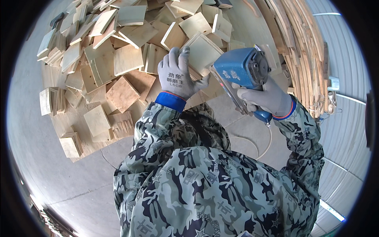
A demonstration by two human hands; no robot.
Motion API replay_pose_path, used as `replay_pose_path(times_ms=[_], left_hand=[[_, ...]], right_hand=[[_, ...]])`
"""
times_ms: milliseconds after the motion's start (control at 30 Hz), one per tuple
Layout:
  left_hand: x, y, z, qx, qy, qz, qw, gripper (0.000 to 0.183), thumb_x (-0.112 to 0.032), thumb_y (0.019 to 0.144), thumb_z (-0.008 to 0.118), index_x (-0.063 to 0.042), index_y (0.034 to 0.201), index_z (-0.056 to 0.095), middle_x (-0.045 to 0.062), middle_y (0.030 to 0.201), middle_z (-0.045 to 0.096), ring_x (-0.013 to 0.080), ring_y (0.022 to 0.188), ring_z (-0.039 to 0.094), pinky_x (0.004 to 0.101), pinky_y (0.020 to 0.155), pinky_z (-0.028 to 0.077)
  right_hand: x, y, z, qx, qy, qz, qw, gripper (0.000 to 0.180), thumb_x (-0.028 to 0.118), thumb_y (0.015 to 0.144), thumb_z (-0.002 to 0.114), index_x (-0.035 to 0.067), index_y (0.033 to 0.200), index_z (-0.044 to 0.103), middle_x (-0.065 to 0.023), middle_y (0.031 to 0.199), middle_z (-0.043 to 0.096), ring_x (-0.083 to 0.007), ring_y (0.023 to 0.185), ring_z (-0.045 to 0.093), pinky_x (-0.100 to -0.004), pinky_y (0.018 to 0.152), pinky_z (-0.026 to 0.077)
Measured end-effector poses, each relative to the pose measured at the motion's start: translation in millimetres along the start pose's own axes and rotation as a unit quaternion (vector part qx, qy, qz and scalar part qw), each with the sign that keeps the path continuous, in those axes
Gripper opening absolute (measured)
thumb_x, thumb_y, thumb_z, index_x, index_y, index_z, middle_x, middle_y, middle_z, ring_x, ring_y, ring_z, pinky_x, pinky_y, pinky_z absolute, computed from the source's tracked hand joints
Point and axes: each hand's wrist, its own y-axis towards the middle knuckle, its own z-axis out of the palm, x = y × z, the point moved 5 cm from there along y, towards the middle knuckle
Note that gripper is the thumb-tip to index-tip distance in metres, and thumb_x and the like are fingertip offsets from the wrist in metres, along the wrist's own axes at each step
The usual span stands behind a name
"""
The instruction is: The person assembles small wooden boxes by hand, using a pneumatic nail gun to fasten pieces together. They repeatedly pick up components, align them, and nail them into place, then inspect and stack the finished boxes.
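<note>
My right hand, in a grey work glove, grips the handle of a blue pneumatic nail gun. The gun's nose and slim magazine face left, towards my other hand. A pale air hose runs from the handle's end down to the floor. My left hand, in a matching glove bearing writing, is held palm down with fingers and thumb apart. Just beyond its fingertips lies a stack of square plywood pieces; whether the fingers touch it I cannot tell. Nothing shows in that hand, though its palm is hidden.
A heap of loose plywood squares spreads ahead and left over a large plywood sheet. Long timber strips are stacked at the right beside a corrugated wall. Concrete floor shows near me. A dark tool rests far left.
</note>
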Motion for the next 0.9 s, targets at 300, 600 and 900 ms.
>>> replay_pose_path(times_ms=[300,600,900], left_hand=[[-2.0,0.7,-0.3,-0.004,-0.007,0.002,1.0,0.089,-0.056,0.069,0.085,-0.006,0.136,0.055,0.019,0.127,0.058,0.0381,0.111,0.061,0.0517,0.089,0.051],[-0.5,-0.4,2.2,-0.011,-0.002,-0.002,1.0,0.09,-0.056,0.066,0.085,-0.007,0.135,0.056,0.02,0.128,0.057,0.0387,0.113,0.06,0.0521,0.089,0.051],[-1.3,2.6,1.9,0.029,0.01,-0.013,0.999,0.094,-0.055,0.065,0.087,-0.009,0.14,0.055,0.021,0.131,0.056,0.0397,0.119,0.059,0.0535,0.092,0.051]], right_hand=[[-2.7,-1.7,-2.5,-0.004,0.018,0.003,1.0,0.021,0.017,0.096,0.075,0.004,0.11,0.065,-0.0002,0.077,0.061,-0.0088,0.06,0.056,-0.0275,0.057,0.047],[-3.4,1.9,-4.9,-0.016,0.011,0.011,1.0,0.02,0.015,0.093,0.076,0.003,0.106,0.067,-0.002,0.078,0.064,-0.0093,0.059,0.058,-0.0271,0.055,0.047],[18.1,46.1,-23.9,-0.011,0.011,-0.054,0.998,0.037,0.032,0.093,0.076,0.0,0.11,0.066,-0.0031,0.075,0.061,-0.0144,0.056,0.063,-0.0296,0.056,0.053]])
